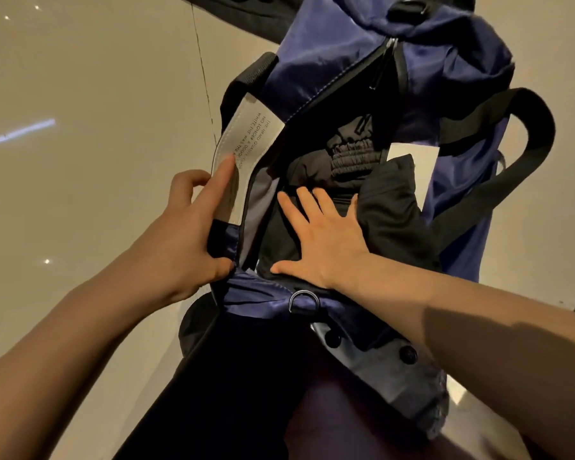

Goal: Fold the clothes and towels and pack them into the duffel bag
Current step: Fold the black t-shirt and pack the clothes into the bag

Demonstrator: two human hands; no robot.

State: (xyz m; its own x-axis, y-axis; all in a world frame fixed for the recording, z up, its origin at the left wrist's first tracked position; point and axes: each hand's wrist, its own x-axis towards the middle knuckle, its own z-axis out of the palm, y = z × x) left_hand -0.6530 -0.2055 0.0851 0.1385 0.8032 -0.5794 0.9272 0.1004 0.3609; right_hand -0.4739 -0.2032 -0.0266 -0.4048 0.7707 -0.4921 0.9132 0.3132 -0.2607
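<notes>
**Two hands at the open duffel bag**

Two bare forearms reach in from the lower corners of the frame. The right hand [322, 240], at centre, lies flat with fingers spread wide, pressing on the folded black clothes [389, 207] inside the bag. The left hand [186, 227], centre left, grips the bag's near edge: thumb hooked at the rim, index finger stretched along the white printed label [246, 141]. The navy duffel bag [326, 51] runs from centre to the top of the frame, unzipped, its black strap [525, 127] looping at right, on a pale glossy floor [80, 94].
</notes>
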